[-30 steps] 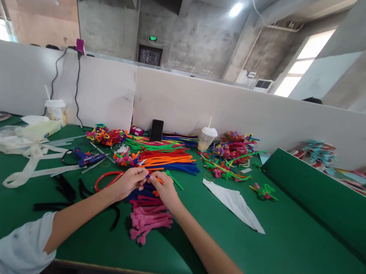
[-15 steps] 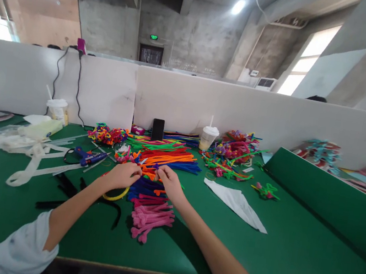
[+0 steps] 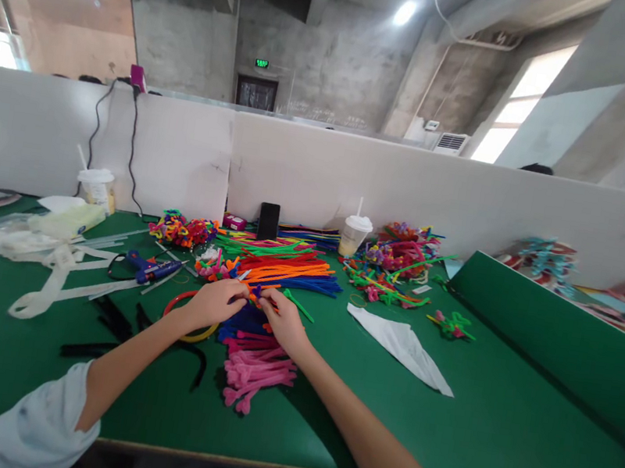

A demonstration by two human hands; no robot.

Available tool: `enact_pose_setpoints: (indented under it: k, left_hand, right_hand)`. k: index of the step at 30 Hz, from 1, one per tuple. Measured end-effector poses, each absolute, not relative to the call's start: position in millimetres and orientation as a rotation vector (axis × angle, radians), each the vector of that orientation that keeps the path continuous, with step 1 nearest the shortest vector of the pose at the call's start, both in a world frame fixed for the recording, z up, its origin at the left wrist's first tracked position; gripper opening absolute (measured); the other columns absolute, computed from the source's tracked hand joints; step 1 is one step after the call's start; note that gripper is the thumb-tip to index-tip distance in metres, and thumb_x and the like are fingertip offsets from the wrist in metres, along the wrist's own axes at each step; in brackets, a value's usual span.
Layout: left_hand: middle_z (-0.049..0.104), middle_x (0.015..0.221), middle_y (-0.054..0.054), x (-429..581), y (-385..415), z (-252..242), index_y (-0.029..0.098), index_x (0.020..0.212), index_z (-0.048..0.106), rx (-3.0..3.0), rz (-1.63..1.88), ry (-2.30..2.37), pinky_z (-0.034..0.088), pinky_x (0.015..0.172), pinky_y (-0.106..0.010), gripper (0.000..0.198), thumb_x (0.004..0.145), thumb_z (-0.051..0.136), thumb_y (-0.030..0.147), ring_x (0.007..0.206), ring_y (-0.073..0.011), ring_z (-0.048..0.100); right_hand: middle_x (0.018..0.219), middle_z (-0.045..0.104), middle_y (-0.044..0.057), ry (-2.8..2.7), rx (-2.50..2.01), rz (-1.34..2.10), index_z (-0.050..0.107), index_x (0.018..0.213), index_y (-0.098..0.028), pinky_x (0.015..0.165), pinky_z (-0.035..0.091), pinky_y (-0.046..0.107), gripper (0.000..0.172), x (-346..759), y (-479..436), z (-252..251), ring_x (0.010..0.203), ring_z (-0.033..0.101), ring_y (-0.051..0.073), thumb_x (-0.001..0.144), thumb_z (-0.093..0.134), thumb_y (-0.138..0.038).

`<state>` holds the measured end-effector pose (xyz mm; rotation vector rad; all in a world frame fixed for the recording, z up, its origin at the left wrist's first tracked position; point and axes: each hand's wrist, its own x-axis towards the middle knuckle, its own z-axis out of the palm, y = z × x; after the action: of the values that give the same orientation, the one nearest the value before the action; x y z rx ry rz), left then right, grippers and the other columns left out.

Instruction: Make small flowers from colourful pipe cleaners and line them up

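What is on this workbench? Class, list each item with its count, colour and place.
pipe-cleaner piece: one, purple and orange, between the hands
straight pipe cleaners: many, orange, red, green and blue, beyond the hands
pink pipe cleaners: many, pink, nearer the person
black pipe cleaners: a few, black, beneath the left forearm
ring: one, red and yellow, beside the left hand
hot glue gun: one, blue, left of the bundles
lidded cups: two, white-lidded, along the partition
smartphone: one, black, upright against the partition
white sheet: one, white, right of the hands
workbench: one, green, under everything
left hand: one, at the piece
right hand: one, pinching the piece
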<state>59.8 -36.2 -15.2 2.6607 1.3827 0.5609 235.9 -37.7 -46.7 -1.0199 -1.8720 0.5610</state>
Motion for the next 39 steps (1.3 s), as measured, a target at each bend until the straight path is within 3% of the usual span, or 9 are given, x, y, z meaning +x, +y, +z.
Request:
enact_pose_setpoints:
  k: [5,9,12,19,23,27,32,39]
  left_hand:
    - [0.057,0.093,-0.003,54.0,-34.9,-14.4,0.020,0.091,0.056,2.688,0.567,1.494,0.041,0.068,-0.024,0.018,0.081,0.044,0.029,0.086,-0.0171,0.054]
    - [0.058,0.084,-0.001,49.4,-34.6,-15.8,0.021,0.083,0.058,2.794,0.275,1.282,0.040,0.064,-0.023,0.013,0.078,0.047,0.027,0.078,-0.0158,0.055]
    - [0.057,0.092,-0.003,48.8,-35.6,-20.0,0.022,0.091,0.058,2.845,0.164,1.234,0.040,0.063,-0.023,0.018,0.075,0.051,0.028,0.085,-0.0187,0.054]
    - [0.054,0.086,-0.003,53.4,-37.1,-21.7,0.020,0.082,0.056,2.765,0.245,1.233,0.039,0.064,-0.023,0.012,0.078,0.048,0.027,0.080,-0.0167,0.053]
    - [0.054,0.094,-0.004,51.5,-34.5,-23.8,0.020,0.092,0.056,2.738,0.250,1.228,0.040,0.070,-0.025,0.017,0.077,0.049,0.026,0.087,-0.0184,0.052]
    - [0.055,0.092,-0.005,50.5,-31.2,-25.8,0.020,0.087,0.060,2.736,0.268,1.217,0.040,0.072,-0.026,0.017,0.079,0.046,0.025,0.090,-0.0192,0.052]
    - [0.060,0.081,-0.003,56.0,-30.7,-19.3,0.017,0.083,0.060,2.530,0.549,1.226,0.040,0.067,-0.024,0.017,0.078,0.046,0.025,0.076,-0.0160,0.054]
    - [0.054,0.065,0.001,62.1,-34.4,-17.3,0.015,0.076,0.054,2.071,0.787,1.295,0.040,0.049,-0.021,0.016,0.075,0.045,0.028,0.049,-0.0107,0.050]
  right_hand:
    - [0.076,0.058,0.004,-1.806,-1.014,0.477,0.052,0.072,-0.019,0.070,0.042,0.028,0.013,237.5,-38.0,-43.5,0.074,0.053,0.017,0.079,0.042,-0.022]
    - [0.075,0.058,0.004,-1.822,-1.002,0.469,0.052,0.070,-0.019,0.070,0.042,0.029,0.012,237.4,-38.7,-43.2,0.074,0.053,0.017,0.078,0.043,-0.021]
    - [0.076,0.058,0.004,-1.846,-0.988,0.485,0.053,0.072,-0.018,0.071,0.042,0.028,0.011,236.7,-38.4,-45.7,0.075,0.053,0.017,0.078,0.044,-0.021]
    - [0.068,0.056,0.001,-1.963,-0.986,0.509,0.052,0.069,-0.019,0.064,0.040,0.026,0.012,235.6,-36.0,-50.4,0.067,0.051,0.015,0.078,0.044,-0.018]
    - [0.064,0.054,0.000,-1.977,-1.000,0.549,0.050,0.066,-0.020,0.060,0.039,0.024,0.015,235.0,-36.7,-50.3,0.062,0.050,0.014,0.078,0.042,-0.016]
    - [0.063,0.054,0.000,-1.969,-1.014,0.548,0.049,0.066,-0.020,0.058,0.039,0.023,0.015,235.2,-36.9,-51.0,0.061,0.050,0.014,0.078,0.042,-0.018]
    - [0.065,0.055,0.000,-1.967,-0.984,0.516,0.050,0.070,-0.020,0.060,0.039,0.023,0.013,234.6,-37.9,-51.0,0.062,0.050,0.014,0.080,0.042,-0.020]
    - [0.064,0.054,0.000,-1.947,-0.956,0.493,0.050,0.069,-0.020,0.059,0.039,0.023,0.014,232.5,-38.3,-53.9,0.061,0.050,0.014,0.080,0.041,-0.019]
